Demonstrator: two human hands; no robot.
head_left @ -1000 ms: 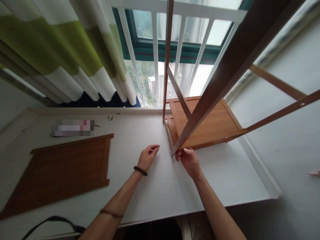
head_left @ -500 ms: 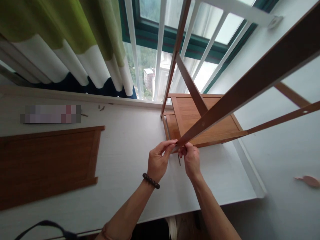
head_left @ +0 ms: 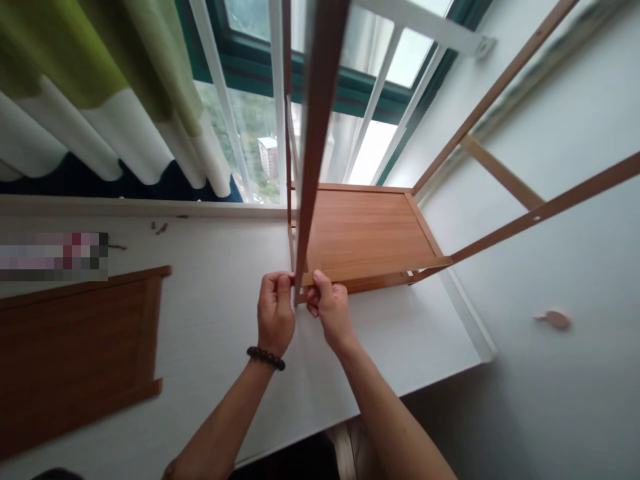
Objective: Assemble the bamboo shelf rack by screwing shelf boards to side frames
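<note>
A wooden shelf frame stands on a white table (head_left: 225,320), its brown panel (head_left: 365,230) lying flat and its posts rising toward me. The nearest post (head_left: 313,167) runs up the middle of the view. My left hand (head_left: 275,313), with a dark bead bracelet at the wrist, is closed around the post's foot from the left. My right hand (head_left: 327,307) pinches the same foot from the right, at the panel's front corner. What lies between the fingers is hidden.
A second brown panel (head_left: 75,347) lies flat at the table's left. A few small screws (head_left: 160,228) rest by the window sill. White window bars (head_left: 220,100) and a green and white curtain (head_left: 90,87) are behind. A white wall with a small peg (head_left: 553,319) is at right.
My left hand came off the table and closed on the post's foot beside my right hand. The view swung, so the near post now looks upright instead of slanting.
</note>
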